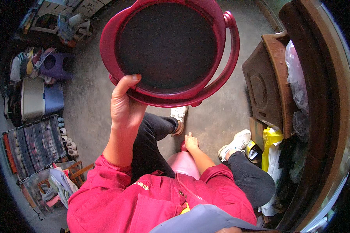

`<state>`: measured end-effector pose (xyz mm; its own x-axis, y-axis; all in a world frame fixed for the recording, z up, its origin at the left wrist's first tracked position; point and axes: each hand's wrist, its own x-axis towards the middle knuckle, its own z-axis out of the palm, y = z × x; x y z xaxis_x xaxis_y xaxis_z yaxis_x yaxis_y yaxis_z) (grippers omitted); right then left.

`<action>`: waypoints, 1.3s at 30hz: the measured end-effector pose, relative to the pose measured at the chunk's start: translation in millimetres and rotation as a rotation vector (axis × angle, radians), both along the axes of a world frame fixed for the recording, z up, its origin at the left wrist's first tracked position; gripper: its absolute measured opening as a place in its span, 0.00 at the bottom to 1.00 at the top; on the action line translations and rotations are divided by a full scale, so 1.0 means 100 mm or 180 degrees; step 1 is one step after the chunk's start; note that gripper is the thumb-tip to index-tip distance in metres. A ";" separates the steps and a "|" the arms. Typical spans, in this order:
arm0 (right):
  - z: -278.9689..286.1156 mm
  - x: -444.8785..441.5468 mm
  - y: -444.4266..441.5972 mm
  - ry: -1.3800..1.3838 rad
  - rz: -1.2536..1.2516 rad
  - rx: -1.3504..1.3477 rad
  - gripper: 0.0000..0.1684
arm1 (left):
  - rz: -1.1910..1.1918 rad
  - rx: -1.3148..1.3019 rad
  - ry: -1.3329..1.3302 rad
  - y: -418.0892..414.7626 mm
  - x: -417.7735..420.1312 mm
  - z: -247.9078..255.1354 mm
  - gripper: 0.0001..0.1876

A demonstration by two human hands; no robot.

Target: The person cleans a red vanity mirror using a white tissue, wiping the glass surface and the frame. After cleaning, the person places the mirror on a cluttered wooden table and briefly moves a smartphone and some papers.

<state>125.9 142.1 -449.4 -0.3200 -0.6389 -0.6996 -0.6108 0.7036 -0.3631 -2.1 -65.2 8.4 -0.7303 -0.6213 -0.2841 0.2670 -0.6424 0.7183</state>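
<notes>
My left hand (127,102) holds up a dark-red, round plastic frame (112,55) close to the camera, its thumb over the lower-left rim and its fingers hidden behind. A black round area (167,46) fills the frame; whether it is a flat face or a hollow cannot be told. A curved dark-red bail or stand (235,43) swings round the right and lower side from a rounded pivot. Down between my knees, my right hand (191,142) lies by a small red part (183,146) at the far end of a smooth pink object (185,164). Its grip there is unclear.
A brown wooden cabinet (262,84) and a yellow bag (271,137) stand at the right. Along the left are a shoe rack (36,145), storage boxes (32,99), a purple stool (57,65) and a fan (68,24). Grey concrete floor (84,87) lies between.
</notes>
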 end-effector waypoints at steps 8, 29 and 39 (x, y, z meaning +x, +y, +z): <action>-0.05 0.18 0.10 0.0099 -0.0073 -0.0248 0.32 | 0.0006 -0.0077 -0.0065 -0.07 0.12 -0.10 0.21; -0.20 -0.03 -0.04 -0.0378 -0.0872 0.0489 0.17 | -0.0231 0.0134 -0.0254 -0.34 0.18 -0.09 0.06; -0.09 -0.39 0.19 -0.0780 -0.0521 0.0655 0.17 | -0.0686 0.0388 0.0226 -0.53 0.36 -0.17 0.09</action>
<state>86.9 161.6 -458.8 -0.2133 -0.4308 -0.8768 -0.3963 0.8585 -0.3254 33.7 -118.2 -9.0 -0.8629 -0.4134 -0.2906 0.1617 -0.7707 0.6163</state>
